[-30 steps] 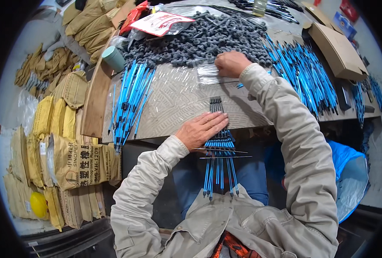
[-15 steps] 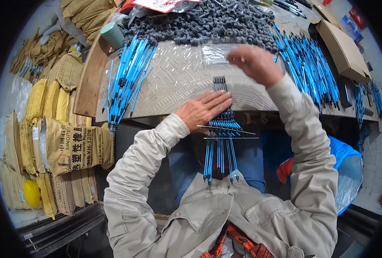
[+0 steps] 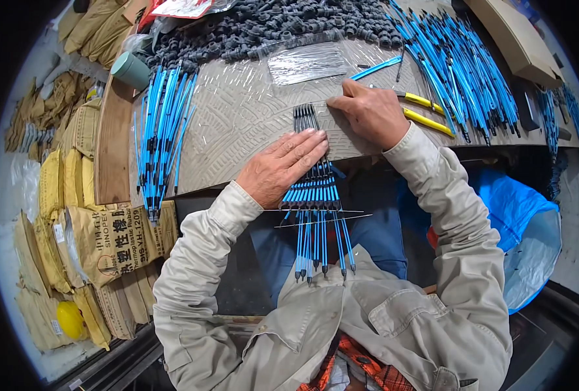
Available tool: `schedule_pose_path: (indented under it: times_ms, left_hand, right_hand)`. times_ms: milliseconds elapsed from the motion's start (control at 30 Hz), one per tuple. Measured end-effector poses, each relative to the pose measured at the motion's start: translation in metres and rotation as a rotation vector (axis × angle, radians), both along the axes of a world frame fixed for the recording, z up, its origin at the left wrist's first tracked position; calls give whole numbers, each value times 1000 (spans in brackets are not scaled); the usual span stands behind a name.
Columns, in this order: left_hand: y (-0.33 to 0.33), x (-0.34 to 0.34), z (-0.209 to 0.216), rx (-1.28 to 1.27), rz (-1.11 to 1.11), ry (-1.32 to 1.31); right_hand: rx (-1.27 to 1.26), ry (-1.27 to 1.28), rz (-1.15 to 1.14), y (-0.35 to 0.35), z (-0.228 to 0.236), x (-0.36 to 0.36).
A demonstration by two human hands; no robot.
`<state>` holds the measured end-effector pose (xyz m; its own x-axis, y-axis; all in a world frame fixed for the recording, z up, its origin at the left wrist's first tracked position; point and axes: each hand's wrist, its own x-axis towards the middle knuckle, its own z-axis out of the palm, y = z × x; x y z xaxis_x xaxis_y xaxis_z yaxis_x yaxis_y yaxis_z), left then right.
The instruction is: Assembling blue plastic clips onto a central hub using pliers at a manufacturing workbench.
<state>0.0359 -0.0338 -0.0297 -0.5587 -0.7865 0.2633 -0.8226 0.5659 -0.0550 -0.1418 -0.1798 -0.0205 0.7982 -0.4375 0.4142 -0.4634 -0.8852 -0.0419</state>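
Observation:
A row of slim blue rods with black fittings [image 3: 314, 191] lies side by side across the table's front edge, its lower ends hanging over my lap. Two thin metal rods [image 3: 322, 220] cross the row. My left hand [image 3: 283, 163] rests flat on its upper part, fingers stretched out together; the thumb is hidden. Just right of the row's dark tips, my right hand [image 3: 375, 116] is closed in a pinch low over the tabletop. Whatever it pinches is too small to make out. Yellow-handled pliers [image 3: 426, 111] lie beside my right wrist, partly hidden by the hand.
A clear bag of thin silvery wires [image 3: 306, 63] lies ahead of my hands. Dark ribbed parts [image 3: 263, 32] are heaped behind it. Blue rod bundles lie at left [image 3: 165, 124] and right [image 3: 465, 72]. A green cup [image 3: 130, 70] and a cardboard box [image 3: 514, 45] flank the heap.
My right hand has come down from above the wire bag to the table beside the row, its fingers now pinched. The pliers and bag show more fully. My left hand stays on the row.

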Motion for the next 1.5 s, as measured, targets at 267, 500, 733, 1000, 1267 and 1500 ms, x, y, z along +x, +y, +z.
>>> schedule_pose_path:
  times_ms: [267,500,733,1000,1267,1500]
  left_hand:
    - [1,0,1,14,1,15]
    - [0,-1,2,12,3,5]
    - [0,2,-1,3,5,-2]
    - [3,2,0,54,1,81]
    - [5,2,1,51,13,121]
    - [4,2,3,62,7,119]
  right_hand:
    - [-24,19,15,-8,0,-3]
    - [-69,20,46,-12,-1,-5]
    - [-72,-16,135,-18,0,4]
    - [71,-78,233,-21,-2,17]
    - [126,17,137,-15,7,10]
    - [154,3,131,-23,7,2]
